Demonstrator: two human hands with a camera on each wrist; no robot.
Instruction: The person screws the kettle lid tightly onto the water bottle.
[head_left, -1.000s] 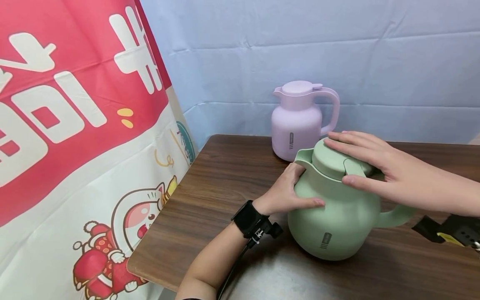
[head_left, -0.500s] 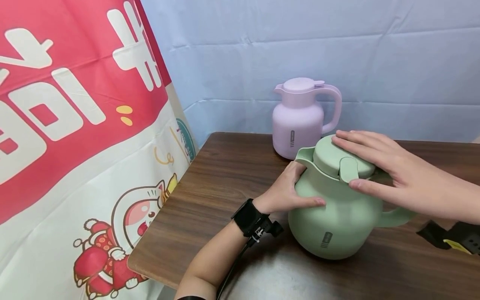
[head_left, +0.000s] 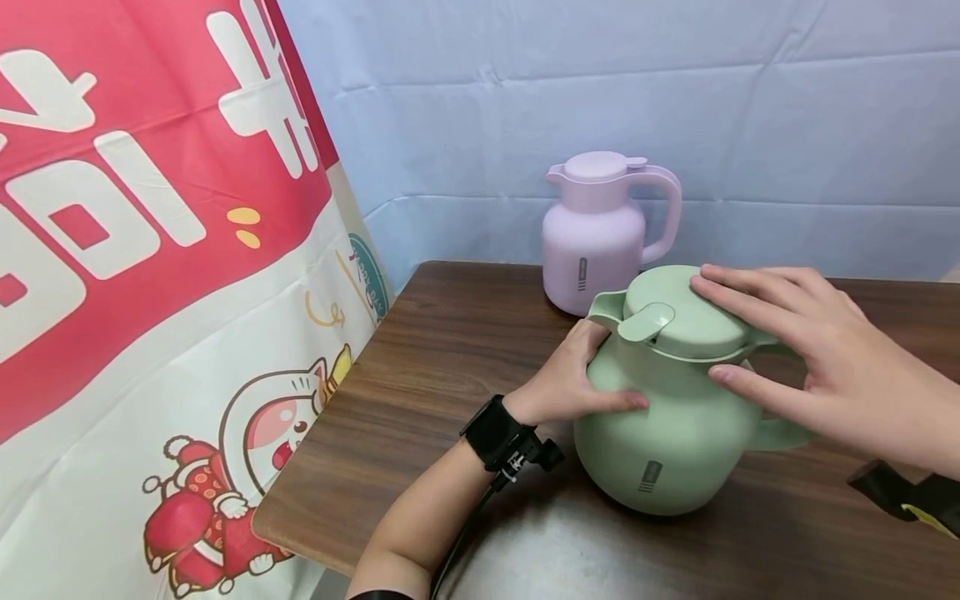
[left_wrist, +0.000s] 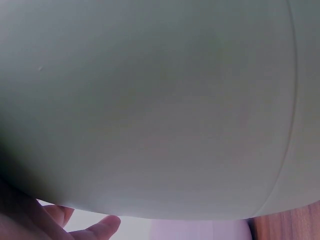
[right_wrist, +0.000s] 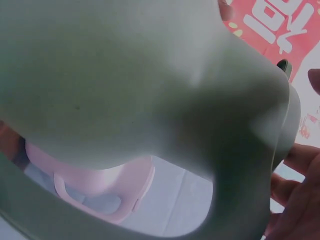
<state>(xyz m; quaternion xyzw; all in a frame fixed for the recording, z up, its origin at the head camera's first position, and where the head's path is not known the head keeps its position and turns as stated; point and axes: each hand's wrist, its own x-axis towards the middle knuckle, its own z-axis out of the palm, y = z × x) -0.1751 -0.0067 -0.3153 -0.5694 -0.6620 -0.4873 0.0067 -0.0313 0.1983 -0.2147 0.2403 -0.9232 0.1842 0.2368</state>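
Note:
A light green vacuum jug [head_left: 667,454] stands on the table, its spout to the left and its handle [head_left: 780,435] to the right, partly behind my right hand. My left hand [head_left: 558,385] holds the jug's left side, thumb across the front and fingers round behind. The round lid [head_left: 678,292] sits in the neck; its flat tab [head_left: 647,322] points left toward the spout. My right hand [head_left: 825,350] has its straight fingertips on the lid's right rear, the thumb spread near the neck. The green body [left_wrist: 165,110] fills most of the left wrist view.
A lilac jug [head_left: 592,250] of similar shape stands behind, its handle to the right. The wooden table [head_left: 420,392] ends at a left edge beside a red and white printed cloth [head_left: 165,300]. A pale blue cloth [head_left: 465,125] hangs at the back.
The lid has turned clockwise, its tab swinging from the front right to the left near the spout. My right hand has shifted right across the lid. The left hand keeps its hold.

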